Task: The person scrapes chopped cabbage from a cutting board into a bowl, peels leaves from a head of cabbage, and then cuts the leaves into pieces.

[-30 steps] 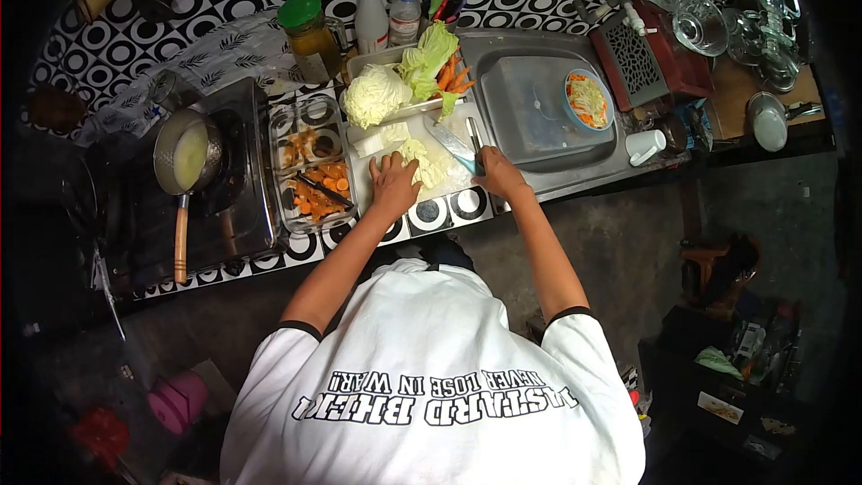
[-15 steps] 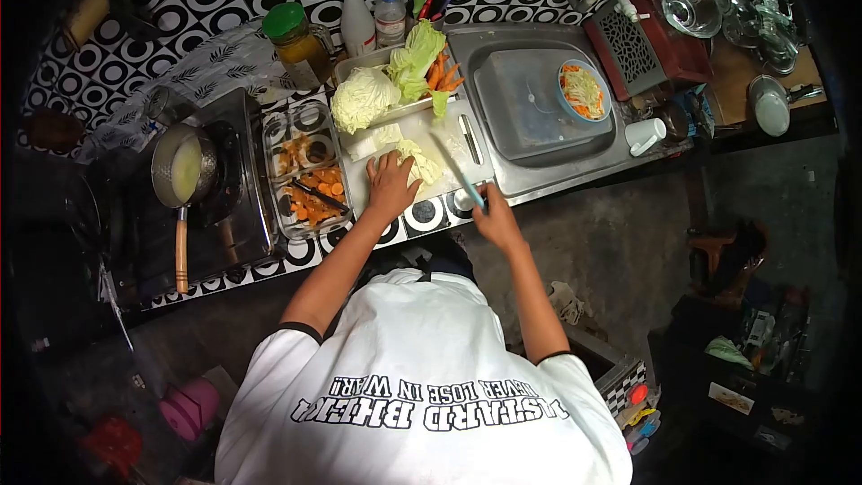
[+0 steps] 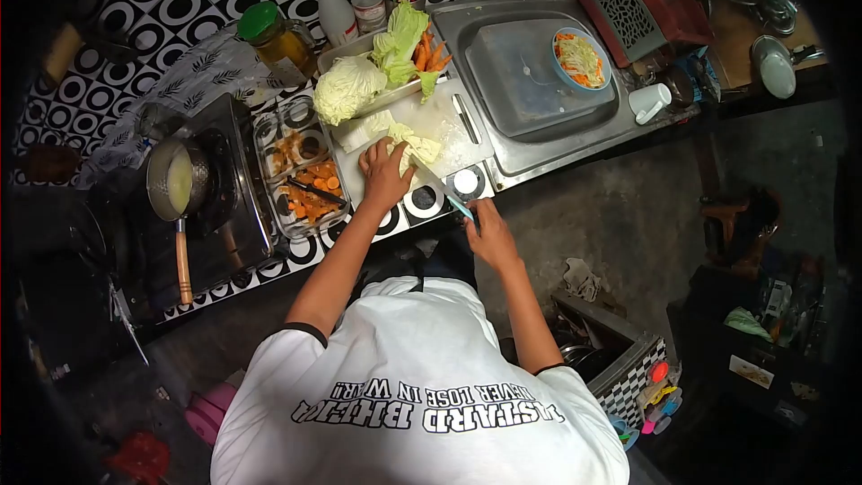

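Note:
My left hand [image 3: 386, 175] presses cut cabbage leaves [image 3: 418, 147] against a white cutting board [image 3: 458, 154], its fingers bent over them. In my right hand [image 3: 489, 233] is a knife [image 3: 435, 181] with a light blue handle, held by that handle; its blade slants up and left to the cabbage beside my left fingertips. A thicker pale cabbage piece [image 3: 359, 130] lies to the left of the leaves. Near the board's right edge rests a slim dark-and-silver tool [image 3: 466, 119]. Behind the board, a cabbage head [image 3: 348, 90], green leaves [image 3: 401, 43] and carrots [image 3: 431, 56] sit in a tray.
Left of the board stands a divided clear tray [image 3: 258, 139] with carrot pieces and a dark-handled tool. Farther left, a saucepan [image 3: 160, 181] sits on the stove. To the right, a bowl of shredded vegetables [image 3: 582, 61] rests over the sink [image 3: 449, 22], near a white mug [image 3: 650, 103].
The knife has moved left and down from over the board's middle to the cabbage by my left fingers. My right hand has shifted slightly left and lower. The whole view has tilted a little.

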Demonstrator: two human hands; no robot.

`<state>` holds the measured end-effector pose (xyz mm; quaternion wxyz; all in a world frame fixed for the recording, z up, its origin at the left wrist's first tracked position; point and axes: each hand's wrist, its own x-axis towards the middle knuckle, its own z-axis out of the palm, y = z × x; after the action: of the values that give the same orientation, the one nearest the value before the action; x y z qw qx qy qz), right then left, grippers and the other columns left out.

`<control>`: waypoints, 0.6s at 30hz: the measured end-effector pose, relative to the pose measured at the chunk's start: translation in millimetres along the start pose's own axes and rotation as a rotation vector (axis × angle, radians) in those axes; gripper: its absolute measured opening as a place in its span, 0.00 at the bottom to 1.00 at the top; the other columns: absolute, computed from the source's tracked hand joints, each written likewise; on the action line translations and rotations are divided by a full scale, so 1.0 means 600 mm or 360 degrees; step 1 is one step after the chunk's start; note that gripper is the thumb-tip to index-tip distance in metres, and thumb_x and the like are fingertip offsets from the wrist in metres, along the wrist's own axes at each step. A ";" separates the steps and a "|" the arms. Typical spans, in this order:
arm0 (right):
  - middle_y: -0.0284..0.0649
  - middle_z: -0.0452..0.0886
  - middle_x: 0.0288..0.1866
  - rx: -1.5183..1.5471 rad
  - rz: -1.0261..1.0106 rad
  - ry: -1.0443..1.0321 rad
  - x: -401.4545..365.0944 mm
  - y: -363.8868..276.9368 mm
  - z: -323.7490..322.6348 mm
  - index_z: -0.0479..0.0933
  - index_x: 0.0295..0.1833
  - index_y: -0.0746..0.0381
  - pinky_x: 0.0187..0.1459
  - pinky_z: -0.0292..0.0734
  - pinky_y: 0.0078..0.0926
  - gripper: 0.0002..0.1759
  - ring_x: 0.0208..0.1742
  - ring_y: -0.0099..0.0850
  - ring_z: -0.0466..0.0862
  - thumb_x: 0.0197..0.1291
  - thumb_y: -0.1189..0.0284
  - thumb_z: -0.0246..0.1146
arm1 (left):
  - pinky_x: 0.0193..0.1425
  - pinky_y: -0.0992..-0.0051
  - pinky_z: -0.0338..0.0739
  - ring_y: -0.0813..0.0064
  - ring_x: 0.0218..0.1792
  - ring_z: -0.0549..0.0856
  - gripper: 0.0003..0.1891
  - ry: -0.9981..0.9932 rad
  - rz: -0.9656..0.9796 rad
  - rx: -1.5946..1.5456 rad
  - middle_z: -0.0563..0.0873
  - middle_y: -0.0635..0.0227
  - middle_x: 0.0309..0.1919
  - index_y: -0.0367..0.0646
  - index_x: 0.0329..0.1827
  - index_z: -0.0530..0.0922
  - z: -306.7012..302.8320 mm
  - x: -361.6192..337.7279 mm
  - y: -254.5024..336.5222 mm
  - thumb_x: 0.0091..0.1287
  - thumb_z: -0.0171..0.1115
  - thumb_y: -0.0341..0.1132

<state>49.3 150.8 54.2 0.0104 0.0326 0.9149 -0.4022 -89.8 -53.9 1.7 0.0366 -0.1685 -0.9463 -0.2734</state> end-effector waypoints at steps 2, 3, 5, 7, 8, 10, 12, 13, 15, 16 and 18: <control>0.50 0.75 0.47 -0.0017 -0.0036 0.0000 0.007 0.004 -0.002 0.71 0.50 0.64 0.47 0.74 0.46 0.12 0.49 0.53 0.77 0.60 0.75 0.60 | 0.70 0.55 0.53 0.57 0.65 0.67 0.28 -0.0048 -0.0033 0.0019 0.72 0.58 0.60 0.49 0.61 0.78 -0.003 0.001 0.001 0.55 0.71 0.39; 0.50 0.75 0.47 -0.0035 -0.0068 -0.0006 0.010 0.004 -0.003 0.71 0.50 0.64 0.47 0.74 0.46 0.13 0.49 0.53 0.77 0.60 0.75 0.60 | 0.70 0.55 0.53 0.57 0.65 0.67 0.28 -0.0044 -0.0027 0.0018 0.72 0.58 0.60 0.49 0.61 0.78 -0.003 0.001 0.001 0.55 0.71 0.39; 0.50 0.75 0.47 -0.0056 -0.0098 -0.0008 0.017 0.004 -0.006 0.71 0.51 0.64 0.47 0.74 0.46 0.13 0.49 0.53 0.77 0.61 0.75 0.59 | 0.70 0.55 0.53 0.57 0.65 0.67 0.28 -0.0070 -0.0043 0.0030 0.72 0.58 0.60 0.50 0.61 0.78 -0.003 0.001 0.001 0.56 0.71 0.41; 0.50 0.75 0.47 -0.0078 -0.0125 -0.0013 0.022 0.000 -0.008 0.71 0.51 0.64 0.48 0.75 0.46 0.13 0.49 0.53 0.77 0.61 0.75 0.59 | 0.70 0.55 0.53 0.57 0.65 0.67 0.28 -0.0081 -0.0053 0.0031 0.72 0.58 0.60 0.50 0.61 0.78 -0.005 0.002 0.001 0.56 0.71 0.42; 0.50 0.75 0.47 -0.0104 -0.0099 -0.0055 0.023 -0.002 -0.010 0.71 0.55 0.63 0.48 0.75 0.45 0.16 0.48 0.52 0.78 0.62 0.76 0.59 | 0.70 0.55 0.53 0.57 0.65 0.67 0.28 -0.0098 -0.0067 0.0032 0.72 0.58 0.61 0.50 0.61 0.78 -0.004 0.002 0.001 0.56 0.71 0.43; 0.50 0.75 0.47 -0.0132 -0.0069 -0.0092 0.027 -0.012 -0.017 0.71 0.59 0.61 0.48 0.75 0.45 0.19 0.48 0.51 0.78 0.62 0.76 0.58 | 0.70 0.55 0.53 0.57 0.65 0.67 0.28 -0.0107 -0.0076 0.0033 0.72 0.58 0.61 0.51 0.61 0.78 -0.006 0.003 0.004 0.56 0.71 0.43; 0.49 0.75 0.46 -0.0272 0.0001 -0.0314 0.029 -0.022 -0.024 0.69 0.67 0.56 0.48 0.76 0.45 0.27 0.48 0.49 0.80 0.60 0.78 0.57 | 0.70 0.55 0.53 0.57 0.65 0.67 0.28 -0.0118 -0.0082 0.0038 0.72 0.58 0.61 0.51 0.61 0.78 -0.007 0.003 0.003 0.57 0.71 0.43; 0.49 0.75 0.46 -0.0270 0.0005 -0.0304 0.028 -0.014 -0.019 0.69 0.67 0.56 0.48 0.76 0.45 0.27 0.48 0.49 0.80 0.60 0.78 0.57 | 0.70 0.55 0.53 0.57 0.65 0.67 0.28 -0.0101 -0.0076 0.0038 0.72 0.58 0.61 0.51 0.61 0.78 -0.006 0.001 0.003 0.57 0.71 0.44; 0.50 0.77 0.50 -0.0401 -0.0088 -0.0412 0.029 0.016 0.001 0.61 0.75 0.49 0.49 0.76 0.45 0.39 0.49 0.52 0.79 0.56 0.83 0.57 | 0.70 0.54 0.53 0.57 0.65 0.67 0.28 -0.0079 -0.0047 0.0037 0.72 0.58 0.61 0.51 0.61 0.77 -0.003 0.003 0.001 0.57 0.71 0.44; 0.50 0.77 0.50 -0.0402 -0.0086 -0.0392 0.029 0.025 0.009 0.61 0.75 0.49 0.49 0.76 0.45 0.39 0.49 0.52 0.79 0.56 0.83 0.57 | 0.70 0.51 0.51 0.57 0.65 0.66 0.28 -0.0104 -0.0068 0.0020 0.72 0.59 0.62 0.51 0.62 0.77 -0.001 0.003 -0.001 0.57 0.71 0.43; 0.52 0.78 0.52 -0.0453 -0.0210 -0.0285 0.026 0.028 0.018 0.58 0.77 0.49 0.48 0.77 0.46 0.43 0.49 0.53 0.80 0.53 0.84 0.56 | 0.71 0.48 0.49 0.58 0.66 0.65 0.28 -0.0147 -0.0101 0.0004 0.71 0.60 0.62 0.51 0.63 0.76 -0.001 0.003 -0.001 0.58 0.71 0.43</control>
<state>35.1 154.9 34.1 0.0701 -0.0653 0.9582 -0.2696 -91.9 -54.5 2.2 -0.0158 -0.1507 -0.9522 -0.2652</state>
